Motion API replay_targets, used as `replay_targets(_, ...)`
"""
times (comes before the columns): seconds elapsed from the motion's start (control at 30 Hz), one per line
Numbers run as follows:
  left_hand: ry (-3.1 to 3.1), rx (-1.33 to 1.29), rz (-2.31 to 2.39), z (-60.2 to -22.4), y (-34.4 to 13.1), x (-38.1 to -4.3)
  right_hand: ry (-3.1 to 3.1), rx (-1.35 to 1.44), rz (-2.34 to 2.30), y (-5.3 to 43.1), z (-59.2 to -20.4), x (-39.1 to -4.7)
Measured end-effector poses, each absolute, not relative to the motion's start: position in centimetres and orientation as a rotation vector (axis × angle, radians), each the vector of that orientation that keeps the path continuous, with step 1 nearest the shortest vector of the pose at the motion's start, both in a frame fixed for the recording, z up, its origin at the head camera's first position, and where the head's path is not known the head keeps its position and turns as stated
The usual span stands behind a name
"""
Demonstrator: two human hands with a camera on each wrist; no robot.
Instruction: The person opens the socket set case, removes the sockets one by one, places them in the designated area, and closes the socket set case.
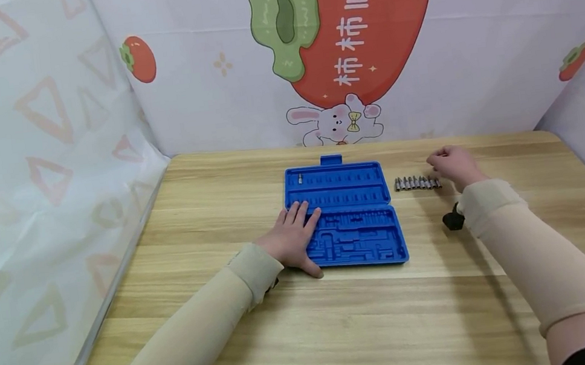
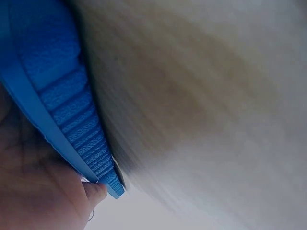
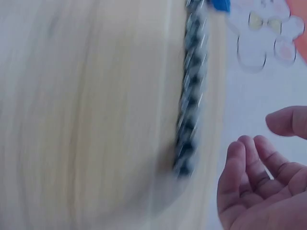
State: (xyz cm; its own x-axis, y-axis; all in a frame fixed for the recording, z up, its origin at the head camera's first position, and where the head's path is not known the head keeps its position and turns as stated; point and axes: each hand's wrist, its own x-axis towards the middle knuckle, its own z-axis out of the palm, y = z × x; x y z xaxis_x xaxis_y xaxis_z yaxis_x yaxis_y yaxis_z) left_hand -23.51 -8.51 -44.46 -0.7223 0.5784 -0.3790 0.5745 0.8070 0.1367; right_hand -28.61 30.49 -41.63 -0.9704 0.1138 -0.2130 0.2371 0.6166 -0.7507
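Note:
An opened blue plastic bit case (image 1: 357,261) lies flat on the table, its two halves joined along the middle. One small metal bit (image 1: 300,178) stands in the upper left slot of its far half. My left hand (image 1: 293,238) rests with spread fingers over the case's left edge; the left wrist view shows the palm by the ribbed blue side wall (image 2: 79,117). To the right of the case, several metal screwdriver bits (image 1: 417,183) stand in a tight row. Just beyond the row's right end is my right hand (image 1: 455,165), its thumb (image 3: 285,120) apart from the loosely bent fingers, nothing between them.
A light wooden table (image 1: 365,332) carries everything. Behind it hangs a white printed cloth (image 1: 206,108) with a large persimmon and a rabbit, and another white cloth (image 1: 53,193) hangs on the left. A dark wrist camera (image 1: 453,220) sticks out below the right cuff.

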Motion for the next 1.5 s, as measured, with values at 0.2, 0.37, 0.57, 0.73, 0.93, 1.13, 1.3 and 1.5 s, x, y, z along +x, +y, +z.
replay_targets(0.2, 2.575, 0.850, 0.018, -44.3, -8.7, -23.4, 2.566, 0.135, -1.563, 26.5, -41.4, -30.2)
replay_targets(0.37, 2.583, 0.857, 0.004, -44.3, -8.6, -23.4, 2.503, 0.112, -1.641, 22.8, -40.9, -30.8)
replay_targets(0.57, 2.591, 0.862, -0.011, -44.5, -8.5, -23.5, 2.470, 0.077, -1.627, 18.9, -40.5, -31.3)
replay_targets(0.73, 2.601, 0.859, -0.044, -44.4, -8.4, -23.5, 2.436, 0.022, -1.651, 16.3, -40.9, -31.8)
replay_targets(0.93, 2.607, 0.866, -0.055, -44.3, -8.3, -23.5, 2.419, -0.031, -1.651, 13.4, -41.4, -32.0)
replay_targets(1.13, 2.612, 0.874, -0.067, -44.1, -8.5, -23.6, 2.377, -0.049, -1.666, 10.7, -41.7, -32.8)
replay_targets(1.3, 2.604, 0.884, -0.078, -44.2, -8.5, -23.6, 2.348, -0.062, -1.664, 8.9, -42.1, -33.4)
replay_targets(1.5, 2.606, 0.889, -0.101, -44.1, -8.3, -23.6, 2.310, -0.074, -1.622, 7.8, -42.4, -33.4)
